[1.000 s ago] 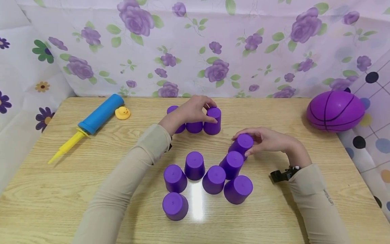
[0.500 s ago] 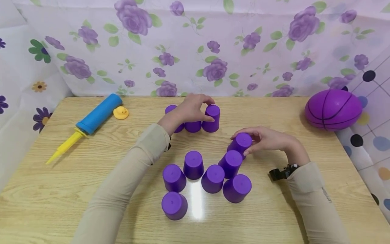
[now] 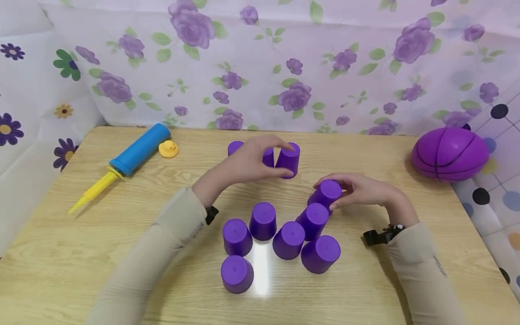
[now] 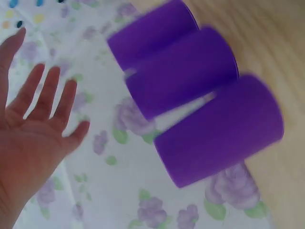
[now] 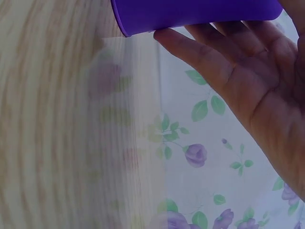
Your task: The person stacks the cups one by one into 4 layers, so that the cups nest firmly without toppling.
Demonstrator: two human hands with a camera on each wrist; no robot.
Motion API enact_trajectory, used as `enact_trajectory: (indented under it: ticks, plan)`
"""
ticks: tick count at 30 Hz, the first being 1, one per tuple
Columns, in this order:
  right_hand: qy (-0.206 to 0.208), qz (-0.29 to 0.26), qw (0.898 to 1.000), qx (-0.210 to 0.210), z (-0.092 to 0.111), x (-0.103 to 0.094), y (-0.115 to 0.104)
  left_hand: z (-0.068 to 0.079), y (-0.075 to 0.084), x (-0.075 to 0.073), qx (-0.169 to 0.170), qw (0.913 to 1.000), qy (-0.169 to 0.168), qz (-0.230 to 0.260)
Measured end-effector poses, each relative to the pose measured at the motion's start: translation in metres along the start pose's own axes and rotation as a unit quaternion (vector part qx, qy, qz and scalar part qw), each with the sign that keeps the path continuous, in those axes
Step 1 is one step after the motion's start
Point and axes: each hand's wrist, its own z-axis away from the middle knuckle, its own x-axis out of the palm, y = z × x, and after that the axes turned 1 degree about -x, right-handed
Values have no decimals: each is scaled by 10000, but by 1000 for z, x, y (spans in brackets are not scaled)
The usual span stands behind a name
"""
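Note:
Three upside-down purple cups form a back row; the right end cup (image 3: 291,157) shows most, while my left hand (image 3: 252,160) partly covers the others. In the left wrist view, that hand (image 4: 38,129) has its fingers spread and stands apart from the three cups (image 4: 219,133). My right hand (image 3: 365,189) grips another upside-down purple cup (image 3: 328,192) between thumb and fingers, at the far end of a front cluster. Its fingers touch the cup wall (image 5: 190,14) in the right wrist view. Right in front of it stands a neighbouring cup (image 3: 313,221).
Several more upturned cups (image 3: 263,221) stand in the front cluster. A blue and yellow hand pump (image 3: 140,150) and a yellow rubber duck (image 3: 168,149) lie at the back left. A purple ball (image 3: 450,153) sits at the back right edge of the wooden table (image 3: 81,262).
My left hand has drawn back from the right end cup of the back row, toward me, with its fingers spread wider. The right hand keeps its grip. The head view has shifted slightly.

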Motion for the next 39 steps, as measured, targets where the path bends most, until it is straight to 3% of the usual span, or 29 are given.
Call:
enact_trajectory:
  ticks: [3, 6, 14, 19, 27, 34, 39]
  plan:
    - [71, 52, 10000, 35, 4, -2, -1, 17, 10, 7, 117, 9990, -328, 274]
    - [80, 82, 9999, 57, 5, -4, -1, 33, 15, 13, -94, 9977, -568, 355]
    - [263, 186, 9995, -46, 5, -2, 4, 60, 17, 20, -449, 9954, -440, 722]
    - [607, 191, 9980, -69, 8, -3, 5, 68, 17, 23, -627, 9932, -580, 793]
    - [1242, 146, 9921, -96, 5, -2, 0, 73, 12, 21, -259, 9901, -1078, 862]
    - [2161, -64, 9763, -133, -1, -1, 0, 70, 11, 30, -249, 9869, -1557, 350]
    - [2647, -38, 9643, 30, -8, 2, 2, 71, 13, 27, -281, 9857, -1654, 127]
